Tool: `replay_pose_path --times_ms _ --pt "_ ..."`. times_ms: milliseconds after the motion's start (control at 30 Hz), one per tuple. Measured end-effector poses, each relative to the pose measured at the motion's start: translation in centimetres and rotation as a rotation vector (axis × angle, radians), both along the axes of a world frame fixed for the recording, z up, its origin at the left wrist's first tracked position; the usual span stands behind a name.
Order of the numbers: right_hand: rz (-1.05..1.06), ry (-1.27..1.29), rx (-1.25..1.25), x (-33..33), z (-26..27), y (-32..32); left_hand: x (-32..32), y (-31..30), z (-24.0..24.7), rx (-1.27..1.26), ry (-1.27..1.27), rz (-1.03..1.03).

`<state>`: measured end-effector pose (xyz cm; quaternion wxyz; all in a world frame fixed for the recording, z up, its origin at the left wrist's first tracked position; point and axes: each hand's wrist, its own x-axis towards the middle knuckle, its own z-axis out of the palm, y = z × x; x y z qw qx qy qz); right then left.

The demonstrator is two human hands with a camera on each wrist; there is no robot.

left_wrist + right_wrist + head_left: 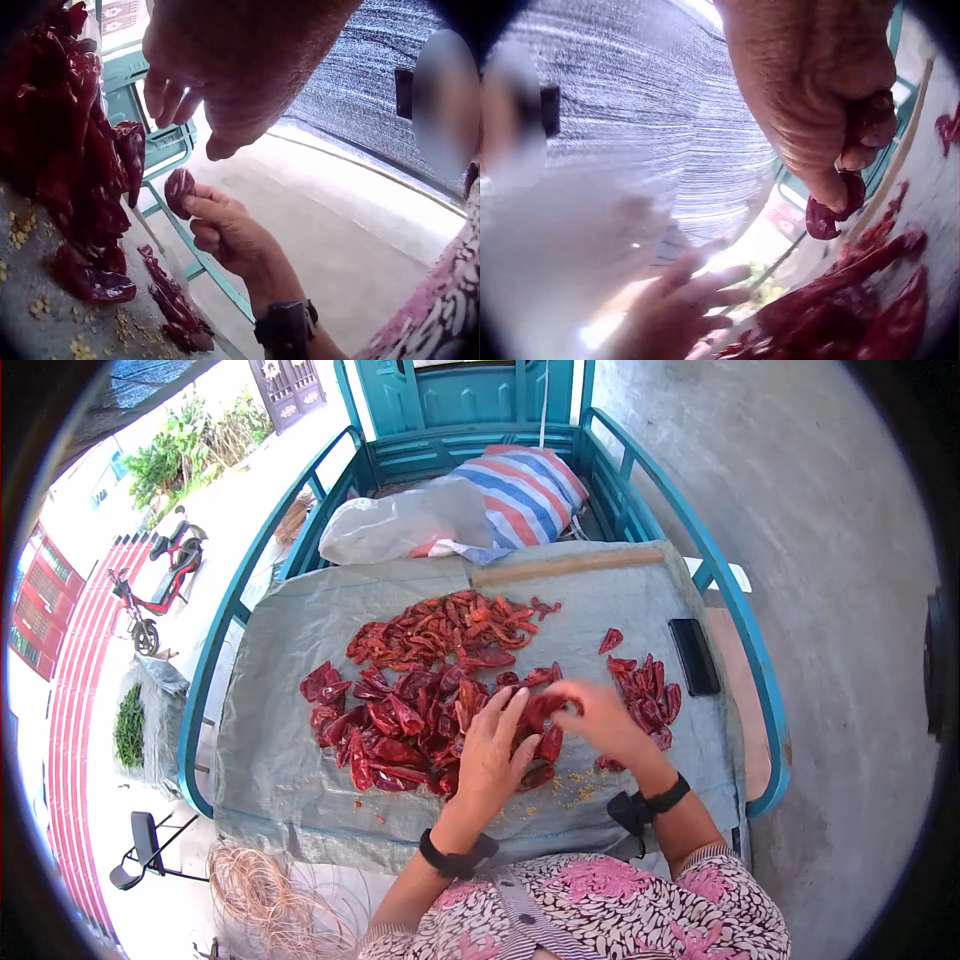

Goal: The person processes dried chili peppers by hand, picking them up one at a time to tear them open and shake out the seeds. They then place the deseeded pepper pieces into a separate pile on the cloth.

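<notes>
My right hand [605, 725] pinches a dark red dried chili pepper [178, 193] between thumb and fingers, raised over the cloth. The right wrist view shows the pepper at the thumb tip, with more red in the curled fingers. Close by, my left hand [488, 760] hovers over the big pile of whole dried peppers [400, 725], its fingers extended and holding nothing. Behind that pile lies a heap of smaller, orange-red pepper pieces [440, 630]. To the right of my hands is a smaller group of peppers [650, 695]. Pale seeds [575, 788] are scattered near the front.
A grey cloth [270, 760] covers the teal cart bed [745, 630]. A phone [694, 657] lies at its right side and a wooden strip [570, 565] across the back. Beyond sit a striped sack [525, 495] and a clear plastic bag [400, 520].
</notes>
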<state>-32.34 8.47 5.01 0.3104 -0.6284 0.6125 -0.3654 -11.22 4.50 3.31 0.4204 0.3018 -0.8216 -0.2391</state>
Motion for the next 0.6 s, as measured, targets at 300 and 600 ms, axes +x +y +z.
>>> replay_pose_path --times_ms 300,600 --pt "-0.095 0.073 -0.019 -1.8 -2.6 -0.2 0.4 -0.3 -1.3 0.144 0.127 0.021" --pt "-0.519 0.876 0.081 -9.3 -8.1 -3.9 1.0 0.1 -3.2 0.001 -0.277 0.077"
